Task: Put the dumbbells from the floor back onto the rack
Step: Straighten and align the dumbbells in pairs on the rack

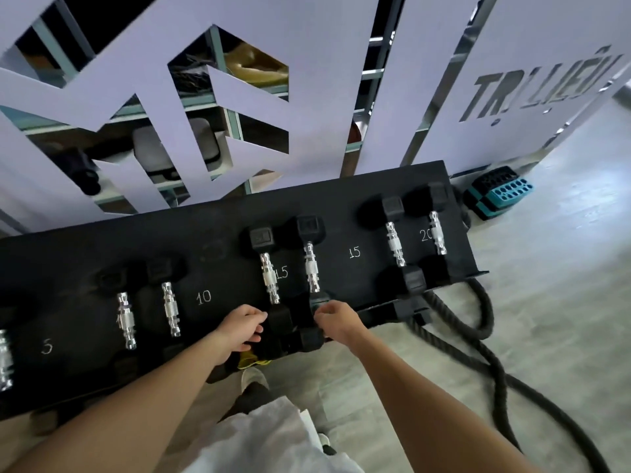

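A black rack (211, 254) with chalked numbers 5, 10, 15 and 20 holds pairs of black hex dumbbells with chrome handles. Two dumbbells lie at the 15 mark: a left one (269, 281) and a right one (312, 268). My left hand (239, 327) sits at the near head of the left one, thumb and relaxed fingers touching its side. My right hand (336, 322) has its fingers curled over the near head of the right one. Other pairs lie at the 10 mark (167, 308) and the 20 mark (394, 242).
A thick black battle rope (478, 353) snakes over the grey floor right of the rack. A teal and black block (498, 194) sits by the wall at the rack's far right end. A cut-out white panel (307, 97) stands behind the rack. My shoe (254, 377) is below the rack edge.
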Demonstrator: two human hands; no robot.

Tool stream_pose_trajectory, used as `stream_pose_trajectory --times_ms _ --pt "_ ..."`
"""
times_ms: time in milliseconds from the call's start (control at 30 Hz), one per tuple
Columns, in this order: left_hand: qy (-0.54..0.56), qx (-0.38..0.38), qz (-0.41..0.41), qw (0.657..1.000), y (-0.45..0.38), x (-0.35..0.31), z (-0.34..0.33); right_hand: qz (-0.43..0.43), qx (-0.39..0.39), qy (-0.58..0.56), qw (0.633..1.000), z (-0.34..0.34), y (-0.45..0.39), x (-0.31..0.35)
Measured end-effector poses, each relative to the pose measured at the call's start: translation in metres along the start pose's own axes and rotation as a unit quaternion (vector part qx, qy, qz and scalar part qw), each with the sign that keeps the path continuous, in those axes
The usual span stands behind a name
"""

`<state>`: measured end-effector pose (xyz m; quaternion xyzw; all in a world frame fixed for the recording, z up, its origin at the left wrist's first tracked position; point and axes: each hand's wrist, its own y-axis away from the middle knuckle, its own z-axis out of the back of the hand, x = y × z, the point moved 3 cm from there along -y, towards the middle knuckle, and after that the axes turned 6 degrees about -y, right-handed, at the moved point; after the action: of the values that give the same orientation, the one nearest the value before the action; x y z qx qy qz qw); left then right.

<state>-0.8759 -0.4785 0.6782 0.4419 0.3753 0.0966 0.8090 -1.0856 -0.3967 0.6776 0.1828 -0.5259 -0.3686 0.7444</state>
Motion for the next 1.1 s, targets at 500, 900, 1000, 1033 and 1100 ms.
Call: stream_pose_trajectory --times_ms 500,900,1000,1033,1100 --pt "0.013 0.020 0.016 1.000 -0.071 -0.044 -0.004 -0.045 -0.004 0.034 0.998 0.024 -0.071 0.016" --pt "0.052 0.029 0.032 0.998 -0.121 -0.053 0.011 -0.076 -0.025 0.087 0.993 0.010 -0.122 0.044" --pt "0.056 0.020 0.051 0.997 -0.131 -0.052 0.015 -0.071 -0.024 0.088 0.993 0.008 -0.132 0.055" --pt "0.056 0.014 0.056 0.997 -0.134 -0.052 0.017 -0.072 -0.025 0.086 0.993 0.006 -0.136 0.058" --pt "0.057 0.010 0.058 0.997 -0.141 -0.053 0.019 -0.076 -0.022 0.077 0.994 0.003 -0.144 0.066"
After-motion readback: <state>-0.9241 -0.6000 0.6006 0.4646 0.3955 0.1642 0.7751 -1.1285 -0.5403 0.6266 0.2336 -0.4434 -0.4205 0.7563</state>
